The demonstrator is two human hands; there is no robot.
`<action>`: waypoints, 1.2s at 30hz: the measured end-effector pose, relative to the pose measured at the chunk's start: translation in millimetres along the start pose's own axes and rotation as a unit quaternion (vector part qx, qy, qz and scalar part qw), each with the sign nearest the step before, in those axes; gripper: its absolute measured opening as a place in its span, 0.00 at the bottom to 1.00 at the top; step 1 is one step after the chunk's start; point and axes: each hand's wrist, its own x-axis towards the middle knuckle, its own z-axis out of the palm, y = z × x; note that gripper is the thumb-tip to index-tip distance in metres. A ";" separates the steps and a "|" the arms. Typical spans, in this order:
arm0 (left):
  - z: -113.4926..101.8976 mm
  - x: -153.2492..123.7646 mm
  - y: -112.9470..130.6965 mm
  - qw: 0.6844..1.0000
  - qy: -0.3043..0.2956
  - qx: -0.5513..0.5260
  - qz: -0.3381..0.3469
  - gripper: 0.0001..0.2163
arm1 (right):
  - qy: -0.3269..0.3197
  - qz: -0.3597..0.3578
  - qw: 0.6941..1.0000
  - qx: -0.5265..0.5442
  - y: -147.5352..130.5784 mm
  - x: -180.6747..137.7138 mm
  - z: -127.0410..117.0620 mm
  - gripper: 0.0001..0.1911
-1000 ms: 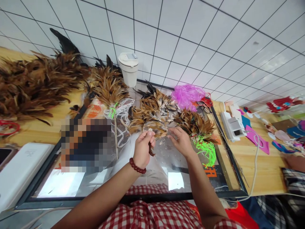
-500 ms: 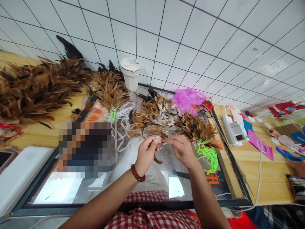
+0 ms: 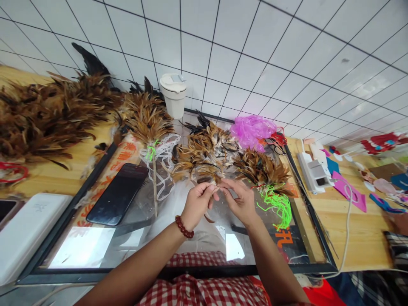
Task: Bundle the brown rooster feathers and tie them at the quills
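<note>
brown feather [image 3: 209,219], probably: mostly behind left hand [image 3: 200,202] | feather heap [image 3: 47,114]: cut by left edge | plaid cloth [image 3: 398,244]: cut by right

feathers [image 3: 199,155]: rough | tabletop [image 3: 204,240]: glossy, probably glass | pink sheeting [image 3: 251,131]: crinkled plastic

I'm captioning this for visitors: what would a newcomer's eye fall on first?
Probably the big heap of brown feathers at far left. Then the crumpled pink plastic by the tiled wall, and the neon-green strings to the right of the right hand.
</note>
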 end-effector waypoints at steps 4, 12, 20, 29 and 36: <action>-1.3 0.3 -3.3 0.999 -0.029 0.040 0.004 0.14 | -0.001 -0.029 0.999 -0.045 2.3 -2.0 1.1 0.19; -0.3 -0.6 2.3 0.999 0.005 -0.042 -0.029 0.12 | -0.005 0.028 1.000 -0.013 -1.1 0.7 -6.9 0.10; 2.8 -2.5 3.4 0.998 -0.004 -0.057 -0.027 0.13 | -0.069 0.012 0.996 0.050 0.3 2.1 -5.4 0.07; 4.4 -5.8 -0.3 0.998 -0.033 -0.021 -0.039 0.12 | -0.025 0.082 0.994 0.063 1.2 3.4 -4.4 0.07; 3.2 -6.2 -0.5 0.996 -0.059 -0.049 -0.051 0.11 | -0.081 0.146 0.964 0.209 8.8 3.6 -3.5 0.12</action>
